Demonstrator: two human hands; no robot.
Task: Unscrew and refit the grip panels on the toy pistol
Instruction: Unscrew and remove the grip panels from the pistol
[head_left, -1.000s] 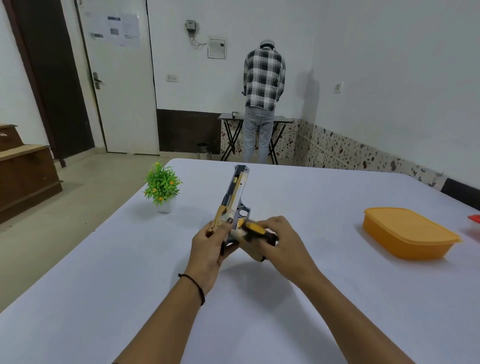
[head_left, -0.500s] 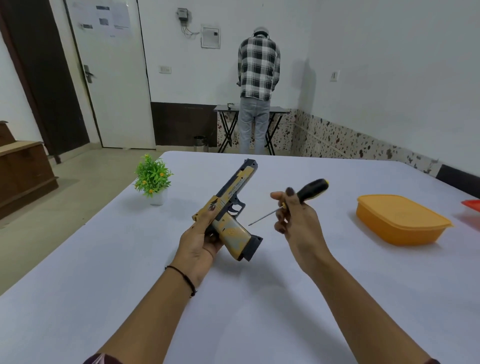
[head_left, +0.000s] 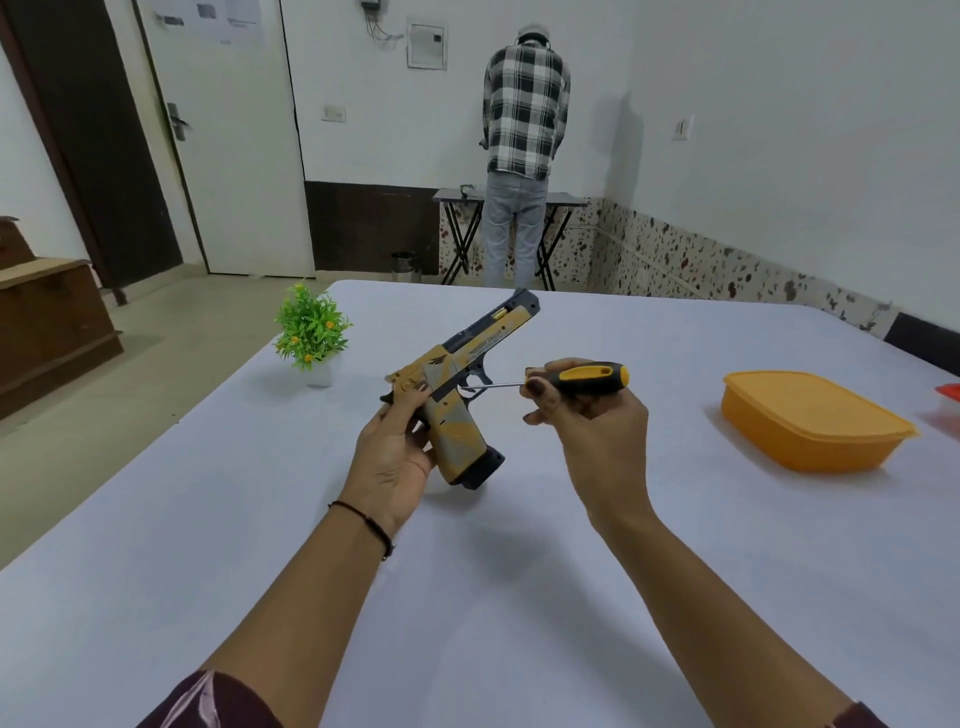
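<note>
A yellow and grey toy pistol (head_left: 464, 391) is held above the white table (head_left: 519, 597), its barrel pointing up and to the right. My left hand (head_left: 395, 452) grips it at the rear of the slide and the back of the grip. The grip panel faces me, with the black magazine base at the bottom. My right hand (head_left: 587, 415) holds a screwdriver (head_left: 582, 378) with a black and yellow handle. Its thin shaft lies level and points left, with the tip at the trigger guard area.
A small green plant in a white pot (head_left: 311, 338) stands at the table's left edge. An orange lidded box (head_left: 810, 418) sits on the right, with a red thing (head_left: 949, 396) at the frame edge. A person in a checked shirt (head_left: 524, 150) stands at a far folding table.
A second ago both hands were together on the pistol. My right hand has pulled away with the screwdriver, then levelled it with the tip toward the pistol. The pistol has tilted.
</note>
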